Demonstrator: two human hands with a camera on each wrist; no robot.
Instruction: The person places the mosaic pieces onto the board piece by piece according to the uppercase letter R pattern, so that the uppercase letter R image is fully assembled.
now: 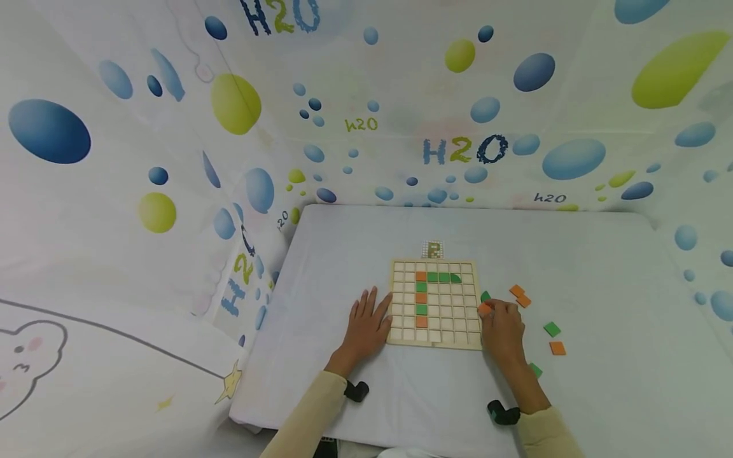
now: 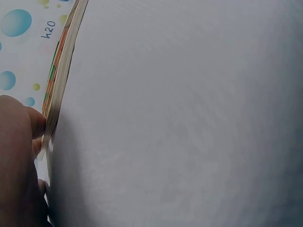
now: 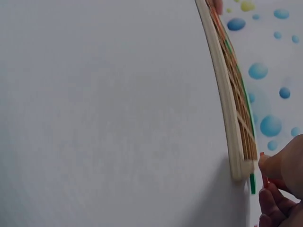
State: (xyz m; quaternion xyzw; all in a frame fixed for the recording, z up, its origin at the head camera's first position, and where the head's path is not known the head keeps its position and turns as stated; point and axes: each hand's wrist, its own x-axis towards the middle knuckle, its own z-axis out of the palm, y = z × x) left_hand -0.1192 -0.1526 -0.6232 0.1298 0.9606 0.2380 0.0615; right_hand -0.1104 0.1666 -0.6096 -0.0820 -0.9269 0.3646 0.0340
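A wooden grid board [image 1: 401, 337] lies on the table, with orange and green tiles set in a column and a green row, ending in a rounded green tile [image 1: 455, 278]. My left hand [image 1: 365, 323] rests with fingers spread at the board's left edge, thumb and fingertip touching it; in the left wrist view the thumb [image 2: 38, 122] is against the frame. My right hand [image 1: 504, 331] pinches an orange tile [image 1: 485, 308] beside the board's right edge, and the right wrist view shows that tile [image 3: 264, 179] between thumb and finger. A green piece [image 1: 485, 296] lies just beyond the fingertips.
Loose orange tiles [image 1: 517, 290] and green tiles [image 1: 552, 329] lie right of the board; another green tile [image 1: 535, 369] is beside the right wrist. A small pattern card [image 1: 433, 249] lies behind the board. White cloth covers the table [image 1: 355, 242], and a printed curtain hangs behind.
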